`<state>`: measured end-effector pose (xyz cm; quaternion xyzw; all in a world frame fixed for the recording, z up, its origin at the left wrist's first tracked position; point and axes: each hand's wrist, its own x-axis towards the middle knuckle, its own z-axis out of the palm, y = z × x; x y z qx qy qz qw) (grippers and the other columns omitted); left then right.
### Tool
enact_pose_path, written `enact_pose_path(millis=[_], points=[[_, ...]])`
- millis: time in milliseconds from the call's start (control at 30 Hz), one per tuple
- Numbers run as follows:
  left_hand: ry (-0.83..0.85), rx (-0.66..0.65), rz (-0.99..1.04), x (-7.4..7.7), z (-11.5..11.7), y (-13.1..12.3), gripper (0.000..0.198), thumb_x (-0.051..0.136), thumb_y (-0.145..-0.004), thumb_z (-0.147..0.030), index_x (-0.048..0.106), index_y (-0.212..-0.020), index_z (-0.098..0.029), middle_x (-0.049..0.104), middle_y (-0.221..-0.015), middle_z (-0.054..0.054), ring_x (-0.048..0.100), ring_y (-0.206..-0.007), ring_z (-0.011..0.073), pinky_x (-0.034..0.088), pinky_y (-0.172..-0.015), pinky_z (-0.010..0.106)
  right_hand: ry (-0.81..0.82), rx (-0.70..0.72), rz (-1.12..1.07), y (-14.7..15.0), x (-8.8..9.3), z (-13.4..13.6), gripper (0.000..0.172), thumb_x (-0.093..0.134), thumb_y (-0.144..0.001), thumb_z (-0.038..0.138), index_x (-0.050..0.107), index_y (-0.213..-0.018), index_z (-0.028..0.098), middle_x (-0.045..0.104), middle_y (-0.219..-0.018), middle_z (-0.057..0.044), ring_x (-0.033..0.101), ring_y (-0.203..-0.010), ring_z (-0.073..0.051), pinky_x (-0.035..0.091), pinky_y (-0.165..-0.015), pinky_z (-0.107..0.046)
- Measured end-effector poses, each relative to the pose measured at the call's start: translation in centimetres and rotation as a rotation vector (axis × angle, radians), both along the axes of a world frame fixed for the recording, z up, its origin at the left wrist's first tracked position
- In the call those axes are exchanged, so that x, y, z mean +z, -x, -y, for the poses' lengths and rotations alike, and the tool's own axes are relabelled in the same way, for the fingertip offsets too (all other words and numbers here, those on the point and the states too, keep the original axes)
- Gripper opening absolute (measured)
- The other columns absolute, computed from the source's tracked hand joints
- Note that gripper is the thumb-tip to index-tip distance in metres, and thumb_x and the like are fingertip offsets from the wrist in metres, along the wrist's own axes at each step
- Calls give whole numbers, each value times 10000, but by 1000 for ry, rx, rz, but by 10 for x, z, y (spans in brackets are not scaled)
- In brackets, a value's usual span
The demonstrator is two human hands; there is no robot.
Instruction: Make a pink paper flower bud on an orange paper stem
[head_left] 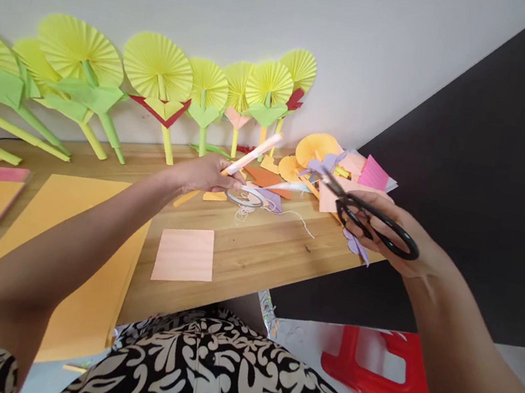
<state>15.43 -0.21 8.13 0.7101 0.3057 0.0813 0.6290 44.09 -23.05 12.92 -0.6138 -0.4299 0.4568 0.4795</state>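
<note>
My left hand (205, 174) is closed around a pale pink rolled paper tube (256, 153), which tilts up to the right. Just below those fingers is a clear tape roll (244, 197); whether the hand touches it I cannot tell. My right hand (383, 228) grips black-handled scissors (358, 208), their blades pointing up and left above the paper pile. A square of pink paper (185, 255) lies flat on the wooden table (251, 262) in front of me. Loose string (297, 215) trails beside the tape.
Several yellow pleated paper flowers (158, 65) on rolled stems lean against the wall. Orange paper sheets (86, 301) cover the table's left side. Orange paper fans (318, 150) and coloured scraps (270, 181) are heaped at the right end. Below stands a red plastic stool (374, 372).
</note>
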Motion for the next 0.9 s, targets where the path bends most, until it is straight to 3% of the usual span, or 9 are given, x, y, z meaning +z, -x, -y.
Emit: enact_pose_path(millis=[100,167,267,333,433,567,733,900], points=[[35,29,-22,0,-5,10,55,758,-762,-112,708,-782,-99,470,-453,-51,371,-397,40,272,-402,171,-37,-114,218,-20,-4,13,444,759,-769,513,670,-1124,260,589,-811,-45,524,-642,-129,354,-479,-250],[70,53,-2,-2,-9,15,71,764,-757,-115,699,-783,-101,469,-443,-52,365,-391,36,255,-399,165,-8,-92,514,-29,-15,20,421,730,-810,438,653,-1187,268,666,-973,-95,623,-807,-183,477,-639,-303],[73,104,13,-2,-15,18,104,780,-736,-110,695,-794,-92,518,-474,-29,373,-397,32,224,-393,161,52,210,973,-24,-44,21,472,711,-814,355,631,-1273,274,678,-1203,-121,645,-1064,-280,505,-894,-413],[60,112,14,-1,-15,18,113,785,-737,-128,698,-798,-88,507,-466,-30,365,-399,33,216,-392,164,38,407,1099,-11,-64,13,476,655,-848,351,606,-1316,274,663,-1264,-115,643,-1111,-306,516,-914,-448],[25,80,-2,2,-13,21,137,788,-755,-195,709,-808,-96,459,-449,-45,356,-402,40,228,-397,172,-48,465,1162,9,-78,-4,425,585,-885,334,622,-1295,233,672,-1243,-128,645,-1115,-319,521,-923,-481],[-38,37,0,0,-10,29,162,779,-779,-279,725,-825,-133,494,-507,-31,398,-444,50,282,-432,176,-198,307,1024,32,-69,-31,332,556,-911,342,663,-1201,221,697,-1210,-113,637,-1137,-303,486,-989,-491],[-58,50,1,-2,-3,36,178,775,-775,-310,737,-866,-162,589,-658,6,437,-508,53,333,-491,190,-217,139,431,73,-70,-68,230,603,-883,389,687,-1010,217,731,-1080,-77,682,-1029,-239,529,-920,-410],[-89,64,-30,3,3,42,170,754,-778,-299,716,-847,-148,497,-560,-28,398,-492,56,287,-489,203,-140,129,-62,102,-86,-85,200,664,-857,404,679,-957,232,719,-886,-18,674,-881,-160,530,-891,-356]])
